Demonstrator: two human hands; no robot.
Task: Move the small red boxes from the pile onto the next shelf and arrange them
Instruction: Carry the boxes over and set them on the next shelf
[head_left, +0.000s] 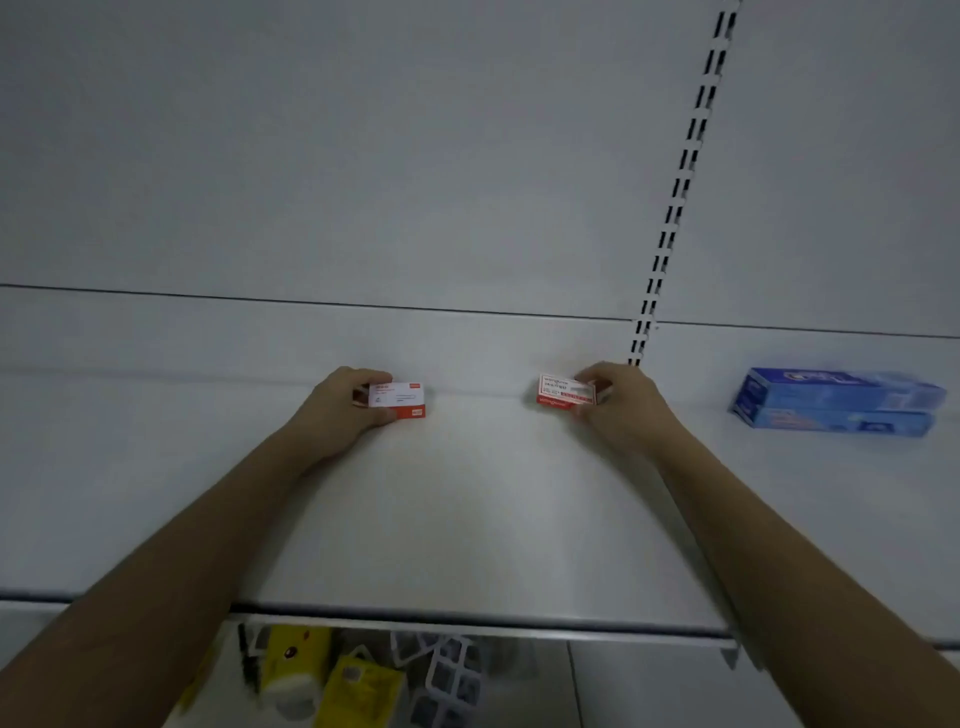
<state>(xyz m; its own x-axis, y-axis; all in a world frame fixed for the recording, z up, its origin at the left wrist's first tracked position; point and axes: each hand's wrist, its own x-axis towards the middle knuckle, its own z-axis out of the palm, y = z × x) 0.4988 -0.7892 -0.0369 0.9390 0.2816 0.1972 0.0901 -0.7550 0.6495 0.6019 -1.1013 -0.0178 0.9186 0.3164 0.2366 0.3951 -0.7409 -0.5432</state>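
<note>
Both arms reach forward across a white shelf (467, 519) toward its back edge. The left hand (343, 402) grips a small red and white box (397, 401); its fingers (371, 378) curl over the far edge while the thumb presses the near edge, so the box juts out to the right of the fingers, its printed face turned up. The right hand (621, 397) pinches a second small red box (566, 393) the same way, fingertips on the far edge and thumb on the near one, the box sticking out to the left of those fingers and slightly tilted. The two boxes lie well apart, with bare shelf between them, both close to where the shelf meets the white back panel (363, 156). Whether either box rests on the shelf or is held just above it cannot be told. Just behind the right hand's fingers a slotted upright strip (680, 182) runs up the panel. Further right of that hand, two long blue boxes (836, 402) lie stacked on the shelf. Below the shelf's front lip, nearer the person than either hand, yellow packages (332, 675) and a white grid-like item (447, 680) show, blurred
</note>
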